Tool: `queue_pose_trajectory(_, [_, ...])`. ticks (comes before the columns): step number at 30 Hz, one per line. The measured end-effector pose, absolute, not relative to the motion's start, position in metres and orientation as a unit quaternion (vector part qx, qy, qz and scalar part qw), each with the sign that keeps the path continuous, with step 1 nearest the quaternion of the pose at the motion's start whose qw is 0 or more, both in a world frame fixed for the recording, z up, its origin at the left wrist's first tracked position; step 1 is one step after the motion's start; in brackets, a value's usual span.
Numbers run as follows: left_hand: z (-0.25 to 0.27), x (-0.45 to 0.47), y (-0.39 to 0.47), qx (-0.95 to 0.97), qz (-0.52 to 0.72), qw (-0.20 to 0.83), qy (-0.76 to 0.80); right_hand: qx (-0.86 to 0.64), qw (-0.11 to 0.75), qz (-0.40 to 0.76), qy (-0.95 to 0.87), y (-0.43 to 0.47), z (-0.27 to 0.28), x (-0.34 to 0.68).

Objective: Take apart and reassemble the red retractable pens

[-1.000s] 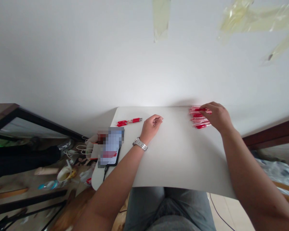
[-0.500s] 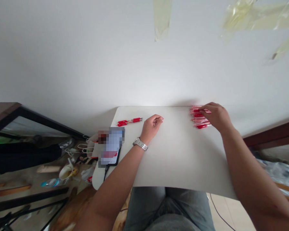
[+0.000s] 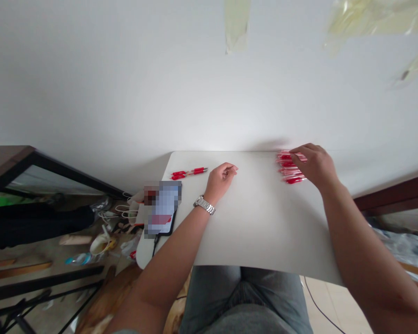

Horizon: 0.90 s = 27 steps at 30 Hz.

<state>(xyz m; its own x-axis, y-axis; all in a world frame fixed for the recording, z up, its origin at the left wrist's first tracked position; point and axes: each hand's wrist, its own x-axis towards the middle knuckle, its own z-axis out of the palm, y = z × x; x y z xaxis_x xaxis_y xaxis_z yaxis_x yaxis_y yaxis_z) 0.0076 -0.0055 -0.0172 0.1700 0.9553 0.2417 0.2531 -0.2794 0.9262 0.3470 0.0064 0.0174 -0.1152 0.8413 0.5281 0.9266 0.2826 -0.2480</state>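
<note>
My right hand point(image 3: 314, 163) is over a row of red-and-clear pens point(image 3: 291, 173) lying side by side at the right rear of the white table. Its thumb and index finger are apart, with pens showing between them; no pen is visibly lifted. Part of the row is hidden under the hand. My left hand point(image 3: 222, 178), a metal watch point(image 3: 205, 204) on its wrist, rests on the tabletop with curled fingers and nothing visible in them. To its left lie two red pens point(image 3: 189, 173), close together and slanted.
A phone point(image 3: 164, 208), blurred out, lies on the left edge of the table point(image 3: 257, 222) with a cable attached. The white wall point(image 3: 202, 83) meets the table's back edge. A dark-framed piece of furniture point(image 3: 31, 155) and floor clutter are on the left.
My right hand's thumb and index finger have parted slightly over the pens. My left hand stays in place. The whole view has shifted a little.
</note>
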Motion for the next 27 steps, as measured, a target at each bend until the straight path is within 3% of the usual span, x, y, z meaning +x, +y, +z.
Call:
queue_pose_trajectory(5, [-0.017, 0.008, -0.005, 0.652, 0.456, 0.397, 0.457, -0.576, 0.346, -0.074, -0.737, 0.0, 0.027, 0.325])
queue_pose_trajectory(10, [-0.018, 0.009, -0.004, 0.653, 0.46, 0.395, 0.454, -0.515, 0.367, -0.002, -0.775, -0.009, 0.022, 0.287])
queue_pose_trajectory(19, [-0.021, 0.008, -0.001, 0.651, 0.457, 0.39, 0.463, -0.431, 0.357, 0.119, -0.82, -0.017, -0.013, 0.238])
queue_pose_trajectory(27, [-0.021, 0.009, -0.001, 0.652, 0.458, 0.392, 0.459, -0.448, 0.334, 0.167, -0.812, -0.013, -0.022, 0.242])
